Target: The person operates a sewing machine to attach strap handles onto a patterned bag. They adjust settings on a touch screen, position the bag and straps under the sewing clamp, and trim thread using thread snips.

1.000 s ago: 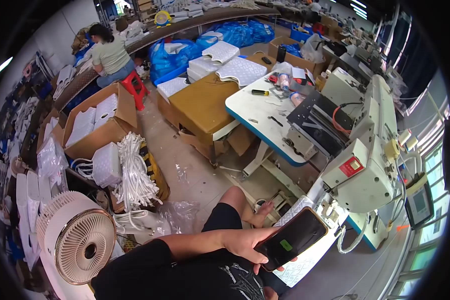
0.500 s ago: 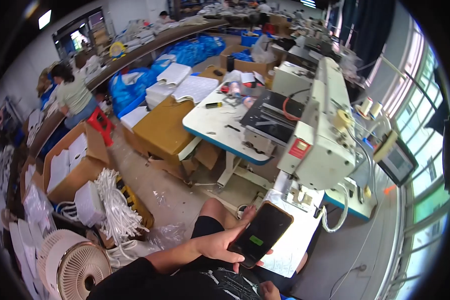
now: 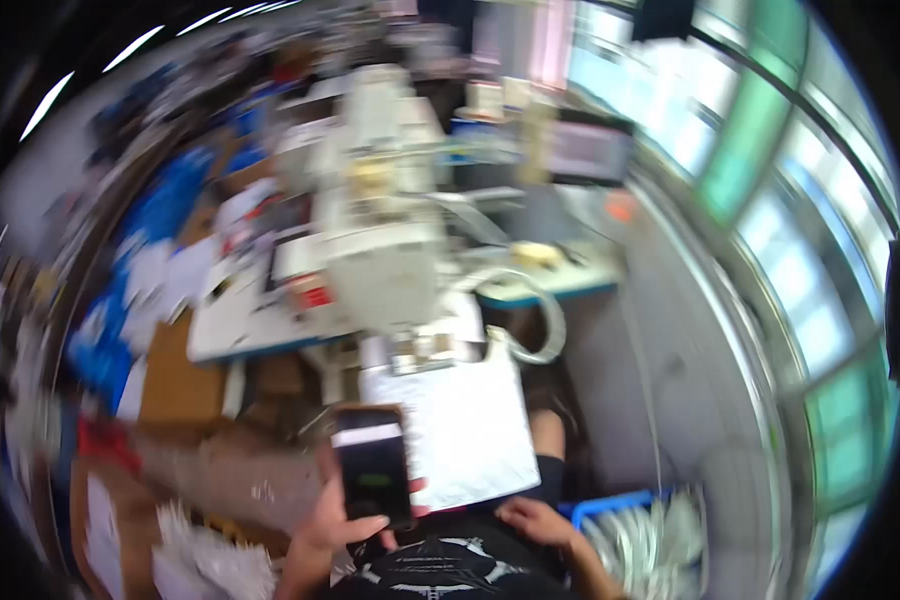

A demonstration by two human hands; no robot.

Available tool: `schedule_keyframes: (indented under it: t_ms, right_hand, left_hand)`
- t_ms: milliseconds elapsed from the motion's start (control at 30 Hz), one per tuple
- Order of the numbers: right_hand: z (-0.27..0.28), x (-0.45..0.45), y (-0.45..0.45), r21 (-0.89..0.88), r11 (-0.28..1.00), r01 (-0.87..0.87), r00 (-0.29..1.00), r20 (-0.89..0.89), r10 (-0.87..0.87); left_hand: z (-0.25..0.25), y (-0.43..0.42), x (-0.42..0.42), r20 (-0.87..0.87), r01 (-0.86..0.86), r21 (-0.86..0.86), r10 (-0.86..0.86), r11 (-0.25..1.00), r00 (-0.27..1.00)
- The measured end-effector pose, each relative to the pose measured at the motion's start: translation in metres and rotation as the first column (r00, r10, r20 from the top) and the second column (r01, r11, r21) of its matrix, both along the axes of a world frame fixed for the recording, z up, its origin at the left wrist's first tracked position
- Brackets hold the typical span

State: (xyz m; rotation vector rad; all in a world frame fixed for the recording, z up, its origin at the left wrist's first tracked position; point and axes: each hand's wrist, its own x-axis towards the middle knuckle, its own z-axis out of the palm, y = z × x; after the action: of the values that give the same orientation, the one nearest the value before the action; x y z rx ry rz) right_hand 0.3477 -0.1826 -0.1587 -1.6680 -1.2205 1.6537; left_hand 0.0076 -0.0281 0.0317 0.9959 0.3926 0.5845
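Note:
My left hand [image 3: 338,522] grips a dark phone [image 3: 372,468] upright, with the thumb across its lower edge. A light bar and a small green patch show on its screen. Just right of the phone lies a white quilted piece [image 3: 470,430] on the sewing machine's bed, its near edge over my lap. My right hand [image 3: 536,521] is near that piece's lower right corner, close to my dark clothes; blur hides its fingers' exact pose. The white sewing machine [image 3: 385,270] stands directly beyond the piece.
A white tabletop with a blue edge [image 3: 260,318] extends left of the machine. At the bottom right is a blue-rimmed basket [image 3: 610,503] of white material. An open carton [image 3: 120,510] and white cords [image 3: 205,560] are at the lower left. Windows [image 3: 790,250] line the right.
The view has swung right and is blurred. The machine now appears near the middle. My left hand still holds the phone, now left of the quilted piece. My right hand shows more fully.

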Motion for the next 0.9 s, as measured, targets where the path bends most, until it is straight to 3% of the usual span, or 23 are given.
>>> schedule_keyframes:
  t_ms: [33,67,100,133,200,233,300,333,367,400,500,533,633,767,900]
  right_hand:
    - [-0.012,0.006,0.005,0.029,0.999,-0.012,0.999,0.052,0.01]
    - [-0.023,0.015,0.01,0.197,0.974,-0.109,0.962,0.266,0.054]
    - [-0.049,0.021,0.013,0.438,0.892,-0.11,0.943,0.329,-0.045]
    - [-0.008,0.027,0.027,0.063,0.949,-0.31,0.702,0.689,0.184]
    - [-0.004,0.032,0.034,0.073,0.974,-0.216,0.598,0.798,0.073]
    - [-0.032,0.035,0.041,0.068,0.984,-0.164,0.556,0.831,0.035]
    - [-0.104,0.052,0.074,0.07,0.991,-0.112,0.49,0.871,-0.006]
    - [-0.136,0.057,0.095,0.047,0.997,0.055,0.544,0.836,-0.069]
    - [-0.142,0.061,0.11,0.009,0.977,0.211,0.589,0.797,-0.135]
    - [-0.148,0.066,0.12,0.004,0.979,0.206,0.582,0.803,-0.126]
    - [-0.147,0.061,0.14,0.037,0.923,0.384,0.449,0.866,-0.221]
    - [-0.155,0.06,0.144,0.027,0.922,0.386,0.455,0.864,-0.216]
    - [-0.177,0.054,0.147,0.171,0.931,0.322,0.287,0.92,-0.269]
    - [-0.176,0.048,0.138,0.163,0.941,0.298,0.341,0.902,-0.264]
    - [-0.172,0.062,0.142,0.19,0.933,0.306,0.298,0.911,-0.284]
  left_hand:
    - [-0.003,-0.003,-0.001,-0.02,-0.026,0.032,0.027,0.999,0.999]
    - [-0.009,-0.005,0.001,0.012,-0.046,0.054,0.045,0.997,0.999]
    - [-0.012,-0.006,0.0,0.04,-0.081,0.069,0.078,0.994,0.996]
    - [-0.015,-0.005,-0.001,0.028,0.028,0.053,-0.029,0.998,0.999]
    - [-0.018,-0.001,-0.002,-0.065,-0.064,0.112,0.072,0.992,0.995]
    - [-0.018,0.002,0.001,-0.093,-0.139,0.152,0.154,0.979,0.984]
    - [-0.012,0.009,0.016,-0.098,-0.043,0.169,0.06,0.985,0.993]
    - [-0.009,0.01,0.022,-0.117,0.024,0.183,-0.003,0.983,0.993]
    - [-0.007,0.01,0.028,-0.14,0.084,0.192,-0.058,0.978,0.989]
    - [-0.005,0.009,0.035,-0.13,0.078,0.186,-0.054,0.98,0.99]
    - [0.005,0.008,0.051,-0.323,0.181,0.103,-0.139,0.978,0.936]
    - [0.005,0.007,0.056,-0.33,0.183,0.094,-0.143,0.978,0.933]
    - [0.002,-0.008,0.072,-0.25,-0.06,0.007,0.06,0.998,0.966]
    - [0.007,-0.008,0.092,-0.326,-0.054,-0.037,0.039,0.998,0.945]
    - [0.007,-0.011,0.106,-0.345,-0.097,-0.021,0.083,0.995,0.935]
